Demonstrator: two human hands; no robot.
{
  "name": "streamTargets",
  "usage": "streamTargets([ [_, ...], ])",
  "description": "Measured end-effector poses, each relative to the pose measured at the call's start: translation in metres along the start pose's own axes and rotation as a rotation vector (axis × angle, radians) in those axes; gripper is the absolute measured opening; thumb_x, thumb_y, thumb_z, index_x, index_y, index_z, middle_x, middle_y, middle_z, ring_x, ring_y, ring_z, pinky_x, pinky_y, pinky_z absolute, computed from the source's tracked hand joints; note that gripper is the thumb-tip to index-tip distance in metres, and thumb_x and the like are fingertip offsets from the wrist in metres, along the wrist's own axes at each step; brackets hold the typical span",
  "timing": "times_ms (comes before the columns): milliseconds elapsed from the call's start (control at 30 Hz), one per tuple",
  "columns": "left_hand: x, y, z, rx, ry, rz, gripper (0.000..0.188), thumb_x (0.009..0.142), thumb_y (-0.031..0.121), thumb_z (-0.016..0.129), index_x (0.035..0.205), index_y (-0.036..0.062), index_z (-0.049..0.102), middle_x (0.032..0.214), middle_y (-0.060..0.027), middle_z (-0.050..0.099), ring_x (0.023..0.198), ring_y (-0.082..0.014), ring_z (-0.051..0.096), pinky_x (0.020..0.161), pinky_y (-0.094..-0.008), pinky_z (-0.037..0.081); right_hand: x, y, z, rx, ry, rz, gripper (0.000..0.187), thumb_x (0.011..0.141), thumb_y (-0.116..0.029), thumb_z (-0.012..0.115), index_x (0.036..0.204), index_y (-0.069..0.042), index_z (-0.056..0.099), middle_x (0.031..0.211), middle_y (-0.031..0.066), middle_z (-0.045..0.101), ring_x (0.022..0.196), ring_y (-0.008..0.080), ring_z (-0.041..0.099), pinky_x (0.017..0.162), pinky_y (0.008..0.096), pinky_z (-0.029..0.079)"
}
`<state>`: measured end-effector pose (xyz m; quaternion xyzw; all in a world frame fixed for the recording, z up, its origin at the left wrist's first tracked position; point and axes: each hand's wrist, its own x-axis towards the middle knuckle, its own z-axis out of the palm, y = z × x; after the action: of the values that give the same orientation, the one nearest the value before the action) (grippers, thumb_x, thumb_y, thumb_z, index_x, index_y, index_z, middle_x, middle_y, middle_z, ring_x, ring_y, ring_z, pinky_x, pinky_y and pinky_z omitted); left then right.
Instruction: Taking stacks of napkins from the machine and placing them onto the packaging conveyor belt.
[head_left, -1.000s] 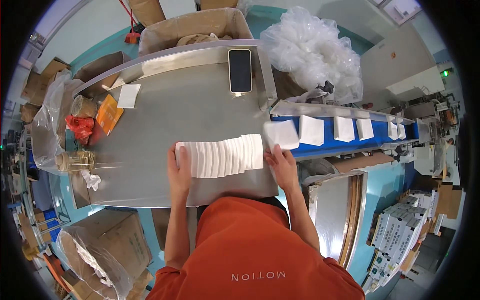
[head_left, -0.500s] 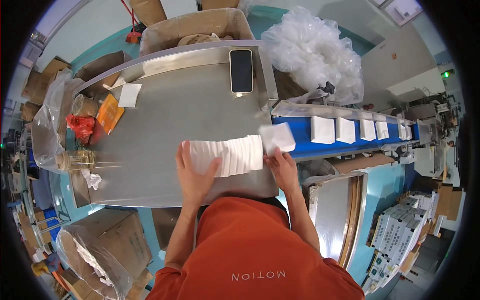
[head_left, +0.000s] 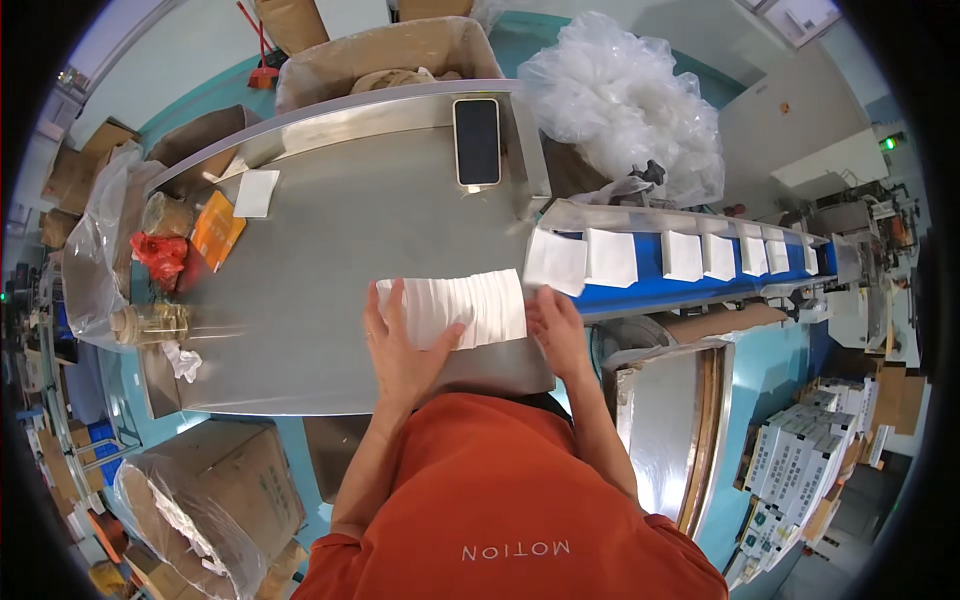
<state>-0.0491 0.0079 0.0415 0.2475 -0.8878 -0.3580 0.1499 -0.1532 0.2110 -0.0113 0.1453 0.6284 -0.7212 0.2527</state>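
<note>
A row of folded white napkins [head_left: 465, 312], standing on edge and packed together, lies on the near side of the metal table [head_left: 330, 225]. My left hand [head_left: 405, 345] grips its left end, with the thumb along the near side and the fingers over the far side. Just past the right end is my right hand [head_left: 560, 335], its fingers curled together and nothing showing between them. Close beyond those fingertips, a single white napkin [head_left: 555, 262] lies tilted at the table end of the blue conveyor belt [head_left: 648, 256]. Several more napkins sit spaced out along the belt.
A phone [head_left: 477, 142] lies at the table's far right, within a raised metal rim. To the left are a loose napkin [head_left: 256, 193], an orange packet [head_left: 217, 230], a red bag [head_left: 160, 257] and a clear jar [head_left: 152, 323]. Bundled clear plastic [head_left: 635, 110] rises behind the belt.
The napkin at my right hand's fingers no longer shows there; that hand is now near the row's right end. Belt napkins have shifted left, and my left hand has moved slightly right along the row.
</note>
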Motion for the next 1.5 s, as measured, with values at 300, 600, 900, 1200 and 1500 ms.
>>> streamTargets([
  [300,0.0,0.001,0.005,0.094,0.07,0.039,0.096,0.069,0.042,0.084,0.145,0.0086,0.035,0.149,-0.029,0.022,0.131,-0.0476,0.033,0.103,-0.0553,0.035,-0.01,0.008,-0.001,-0.127,-0.24,0.184,0.034,0.095,-0.024,0.061,0.116,0.002,0.057,0.097,0.0068,0.064,0.082,0.0128,0.059,0.071,0.0269,0.048],
  [600,-0.005,0.016,0.01,0.029,-0.002,0.099,0.096,0.068,0.044,0.084,0.144,0.0087,0.038,0.151,-0.0306,0.018,0.131,-0.049,0.033,0.102,-0.0553,0.035,-0.018,-0.012,0.03,-0.625,-0.221,-0.141,0.047,0.096,-0.039,0.059,0.119,0.002,0.057,0.1,0.0071,0.063,0.086,0.012,0.057,0.071,0.0262,0.046],
  [900,-0.001,0.017,0.015,0.085,0.016,0.087,0.092,0.069,0.044,0.083,0.143,0.0102,0.041,0.151,-0.0306,0.018,0.127,-0.0494,0.037,0.101,-0.0547,0.036,-0.001,0.025,-0.018,0.085,-0.089,0.052,0.027,0.097,-0.019,0.057,0.113,0.003,0.056,0.095,0.01,0.065,0.079,0.0154,0.062,0.077,0.0296,0.05],
  [1200,-0.006,0.027,0.024,0.084,-0.015,0.082,0.092,0.068,0.04,0.083,0.144,0.0116,0.041,0.153,-0.0307,0.014,0.13,-0.0499,0.033,0.101,-0.0561,0.035,-0.017,-0.006,0.027,-0.25,-0.208,0.002,0.045,0.095,-0.036,0.061,0.118,0.002,0.057,0.096,0.0064,0.063,0.081,0.012,0.055,0.069,0.0252,0.044],
  [1500,-0.003,0.022,0.026,-0.036,-0.088,0.094,0.087,0.073,0.037,0.081,0.144,0.0089,0.039,0.152,-0.0306,0.012,0.136,-0.049,0.026,0.107,-0.0558,0.03,-0.003,0.005,0.0,0.206,0.066,0.026,0.035,0.098,-0.03,0.056,0.113,0.002,0.057,0.096,0.0109,0.063,0.094,0.0161,0.062,0.078,0.0266,0.05],
])
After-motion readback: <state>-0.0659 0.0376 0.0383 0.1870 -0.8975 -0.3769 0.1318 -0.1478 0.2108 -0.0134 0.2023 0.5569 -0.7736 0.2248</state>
